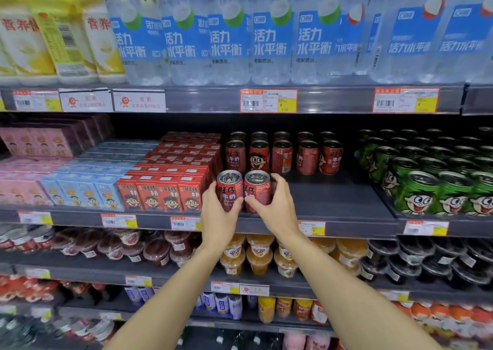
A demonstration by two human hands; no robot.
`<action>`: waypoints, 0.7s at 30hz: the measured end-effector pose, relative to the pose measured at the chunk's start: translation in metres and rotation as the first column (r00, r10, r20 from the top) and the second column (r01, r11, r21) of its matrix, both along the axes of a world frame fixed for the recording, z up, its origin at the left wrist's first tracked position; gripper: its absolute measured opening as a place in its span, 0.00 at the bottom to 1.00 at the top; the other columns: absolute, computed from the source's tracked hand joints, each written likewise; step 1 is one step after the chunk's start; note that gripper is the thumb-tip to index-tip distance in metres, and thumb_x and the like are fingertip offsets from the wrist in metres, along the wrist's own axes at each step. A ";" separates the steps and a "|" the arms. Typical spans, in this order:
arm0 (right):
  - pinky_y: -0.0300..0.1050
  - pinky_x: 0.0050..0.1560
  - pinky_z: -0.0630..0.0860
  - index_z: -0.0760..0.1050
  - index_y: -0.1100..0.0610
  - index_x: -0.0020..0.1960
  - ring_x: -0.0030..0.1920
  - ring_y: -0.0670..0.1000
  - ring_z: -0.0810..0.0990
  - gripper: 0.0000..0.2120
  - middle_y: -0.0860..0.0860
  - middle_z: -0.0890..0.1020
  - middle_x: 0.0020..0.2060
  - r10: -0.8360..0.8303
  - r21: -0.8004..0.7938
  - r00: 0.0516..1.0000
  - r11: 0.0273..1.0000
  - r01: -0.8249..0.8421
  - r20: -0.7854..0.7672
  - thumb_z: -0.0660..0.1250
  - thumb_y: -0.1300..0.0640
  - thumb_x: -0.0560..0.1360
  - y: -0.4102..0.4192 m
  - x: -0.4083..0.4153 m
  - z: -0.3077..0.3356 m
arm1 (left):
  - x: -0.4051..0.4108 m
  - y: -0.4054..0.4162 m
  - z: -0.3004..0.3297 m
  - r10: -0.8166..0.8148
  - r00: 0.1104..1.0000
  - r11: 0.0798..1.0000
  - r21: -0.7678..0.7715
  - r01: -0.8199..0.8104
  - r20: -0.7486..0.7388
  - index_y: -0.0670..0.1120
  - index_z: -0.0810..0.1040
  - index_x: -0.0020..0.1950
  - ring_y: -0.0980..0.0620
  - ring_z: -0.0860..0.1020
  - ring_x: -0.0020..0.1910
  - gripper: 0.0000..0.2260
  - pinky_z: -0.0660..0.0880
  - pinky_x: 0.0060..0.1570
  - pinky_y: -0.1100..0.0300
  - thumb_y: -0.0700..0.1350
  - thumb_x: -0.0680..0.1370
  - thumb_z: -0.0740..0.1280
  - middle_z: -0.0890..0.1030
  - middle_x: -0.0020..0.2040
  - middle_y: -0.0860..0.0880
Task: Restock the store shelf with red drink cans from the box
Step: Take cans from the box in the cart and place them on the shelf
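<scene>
Two red drink cans stand side by side at the front edge of the grey middle shelf (333, 200). My left hand (217, 216) grips the left red can (230, 187), and my right hand (277, 211) wraps the right red can (257, 188). Both cans are upright and touch each other. Further back on the same shelf stand rows of several more red cans (282, 155). The box is not in view.
Red drink cartons (170, 189) sit just left of the held cans, with blue and pink cartons beyond. Green cans (426, 184) fill the right side. Bare shelf lies between the red and green cans. Water bottles (229, 35) stand above, jelly cups below.
</scene>
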State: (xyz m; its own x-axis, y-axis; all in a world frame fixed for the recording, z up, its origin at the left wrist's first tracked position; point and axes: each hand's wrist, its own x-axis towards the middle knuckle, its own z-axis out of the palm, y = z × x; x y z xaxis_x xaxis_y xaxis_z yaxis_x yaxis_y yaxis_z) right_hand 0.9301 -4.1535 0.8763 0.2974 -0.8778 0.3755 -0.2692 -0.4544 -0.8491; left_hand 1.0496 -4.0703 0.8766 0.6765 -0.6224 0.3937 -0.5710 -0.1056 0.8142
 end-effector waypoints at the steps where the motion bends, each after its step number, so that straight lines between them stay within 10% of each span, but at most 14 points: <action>1: 0.46 0.59 0.76 0.63 0.49 0.72 0.63 0.48 0.75 0.37 0.48 0.72 0.66 -0.010 -0.010 1.000 1.000 0.010 0.005 0.77 0.43 0.69 0.001 0.001 -0.001 | -0.001 -0.001 0.000 0.011 1.000 1.000 0.001 -0.011 0.002 0.46 0.63 0.75 0.52 0.71 0.65 0.32 0.70 0.60 0.60 0.52 0.76 0.71 0.71 0.67 0.49; 21: 0.39 0.55 0.75 0.65 0.51 0.72 0.60 0.47 0.76 0.33 0.48 0.73 0.63 -0.041 -0.128 0.999 0.991 0.042 0.014 0.74 0.44 0.72 0.002 0.003 -0.010 | 0.027 -0.062 0.014 0.007 1.000 0.982 0.191 -0.012 0.029 0.41 0.52 0.79 0.42 0.70 0.69 0.34 0.68 0.67 0.48 0.45 0.79 0.67 0.70 0.71 0.41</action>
State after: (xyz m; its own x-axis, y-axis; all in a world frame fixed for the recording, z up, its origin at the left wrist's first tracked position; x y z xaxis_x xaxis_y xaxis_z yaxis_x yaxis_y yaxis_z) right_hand 0.9331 -4.1514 0.8660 0.2568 -0.8335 0.4892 -0.2812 -0.5487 -0.7873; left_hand 1.0771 -4.1324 0.8903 0.6731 -0.6816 0.2871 -0.5916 -0.2631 0.7621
